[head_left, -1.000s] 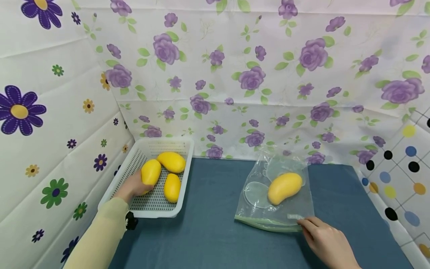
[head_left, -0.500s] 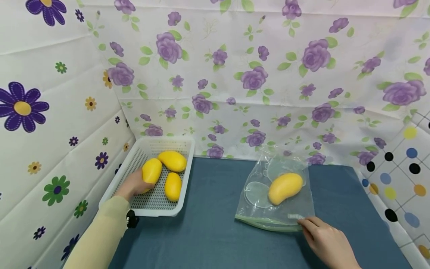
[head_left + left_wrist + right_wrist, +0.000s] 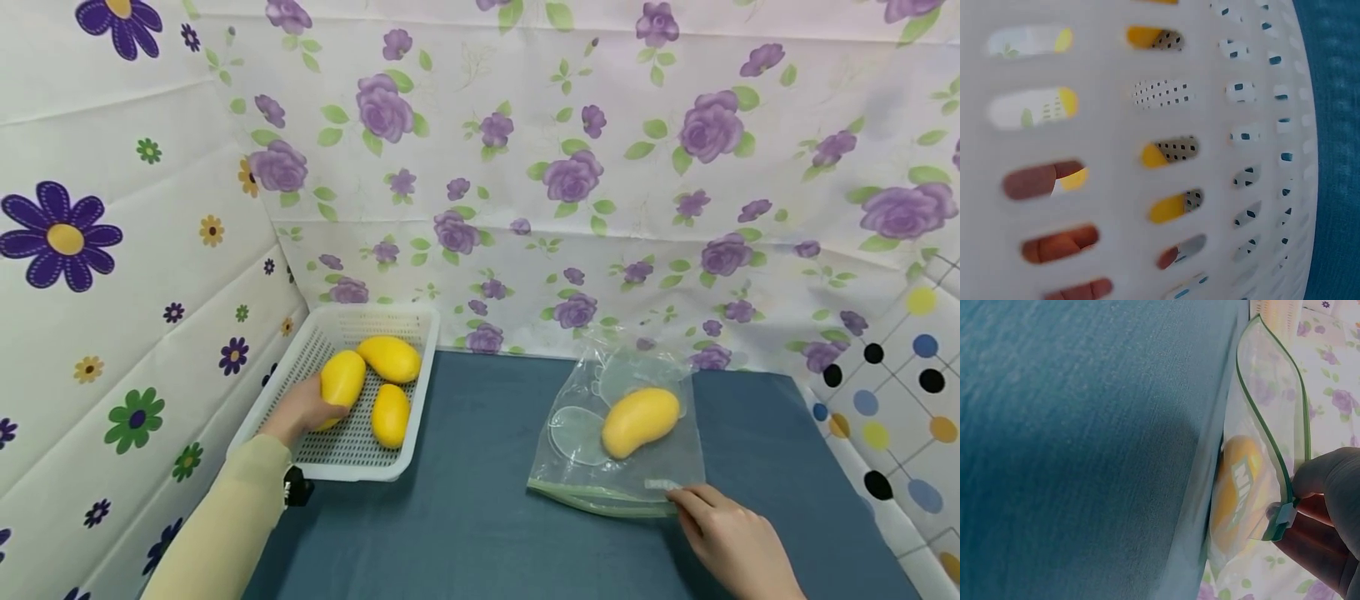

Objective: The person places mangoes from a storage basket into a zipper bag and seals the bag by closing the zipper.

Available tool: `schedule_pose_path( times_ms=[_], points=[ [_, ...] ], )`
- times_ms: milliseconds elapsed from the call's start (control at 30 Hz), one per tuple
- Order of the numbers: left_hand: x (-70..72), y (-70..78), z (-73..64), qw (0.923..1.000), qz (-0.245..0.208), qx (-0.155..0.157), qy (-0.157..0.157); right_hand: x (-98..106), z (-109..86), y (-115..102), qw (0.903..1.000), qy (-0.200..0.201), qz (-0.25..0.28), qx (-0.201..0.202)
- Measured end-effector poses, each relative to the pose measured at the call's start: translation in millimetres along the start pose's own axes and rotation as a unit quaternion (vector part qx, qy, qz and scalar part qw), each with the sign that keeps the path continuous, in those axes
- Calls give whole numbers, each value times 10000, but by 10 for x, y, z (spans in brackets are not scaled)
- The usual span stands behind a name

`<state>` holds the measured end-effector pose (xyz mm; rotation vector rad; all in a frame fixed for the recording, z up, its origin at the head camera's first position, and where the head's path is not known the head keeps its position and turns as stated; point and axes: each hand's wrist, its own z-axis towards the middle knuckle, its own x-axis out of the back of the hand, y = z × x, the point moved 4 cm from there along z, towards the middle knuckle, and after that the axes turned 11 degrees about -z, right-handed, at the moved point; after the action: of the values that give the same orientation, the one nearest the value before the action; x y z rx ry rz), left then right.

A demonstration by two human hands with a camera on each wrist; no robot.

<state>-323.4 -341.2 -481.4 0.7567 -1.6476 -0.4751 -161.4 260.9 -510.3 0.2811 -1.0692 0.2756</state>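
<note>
In the head view my left hand (image 3: 302,409) reaches into a white basket (image 3: 430,350) and grips a yellow mango (image 3: 342,380) by its near end. Through the basket's slots, the left wrist view shows parts of the fingers (image 3: 1029,181). Two more mangoes lie in the basket, one at the back (image 3: 392,359) and one at the right (image 3: 391,416). My right hand (image 3: 731,533) pinches the near right corner of a clear zip bag (image 3: 570,475) at its green zip edge. One mango (image 3: 641,422) lies inside the bag. From the right wrist, the bag's mouth (image 3: 1300,381) gapes.
A dark blue cloth (image 3: 480,467) covers the table. Behind it hangs a purple-flowered sheet (image 3: 510,208), with a daisy-print sheet (image 3: 172,250) at left and a dotted sheet (image 3: 892,425) at right. The basket's raised walls surround its mangoes.
The head view has shifted slightly, so the whole scene sits a little farther right. Both hands keep their places on the mango and the bag.
</note>
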Motion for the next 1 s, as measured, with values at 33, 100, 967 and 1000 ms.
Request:
schedule_pose_path(
  times_ms=[33, 100, 967, 1000],
  points=[
    [3, 1, -2, 10000, -26, -6, 4, 1, 2, -1, 10000, 11, 3, 1],
    [13, -2, -5, 10000, -80, 13, 18, 0, 8, -4, 10000, 43, 15, 2],
    [155, 182, -214, 9989, -149, -402, 202, -19, 13, 2, 9998, 198, 100, -26],
    [159, 178, -225, 9989, -154, -389, 225, -18, 12, 2, 9998, 195, 90, -26]
  ],
)
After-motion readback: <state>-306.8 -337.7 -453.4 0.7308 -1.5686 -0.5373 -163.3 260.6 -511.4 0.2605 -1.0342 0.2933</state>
